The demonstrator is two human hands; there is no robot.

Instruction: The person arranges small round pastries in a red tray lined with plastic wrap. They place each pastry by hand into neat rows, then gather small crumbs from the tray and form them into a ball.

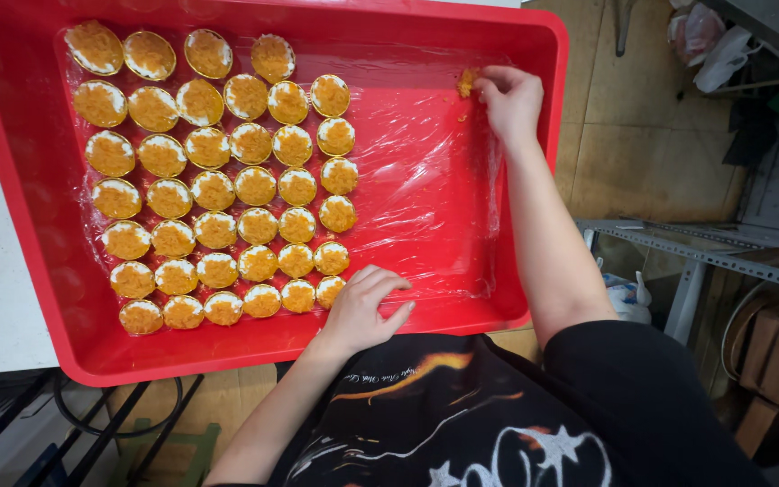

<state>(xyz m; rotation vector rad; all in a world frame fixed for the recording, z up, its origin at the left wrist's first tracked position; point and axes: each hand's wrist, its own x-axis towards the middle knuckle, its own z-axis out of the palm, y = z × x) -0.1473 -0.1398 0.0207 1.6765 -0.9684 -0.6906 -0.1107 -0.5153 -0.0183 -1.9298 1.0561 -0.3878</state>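
In the red tray [11,180], my left hand [364,307] is lying open beside the shells [218,189]; my right hand [511,101] is pinching a crumb [468,82].

The scene is lit brightly and evenly from above, and strong white glare is seen on the plastic film [426,180] inside the red tray [11,180]. Left of the tray everything is nearly washed out; below it, deep shadow is found. Straight lines are slightly bent near the picture edges.
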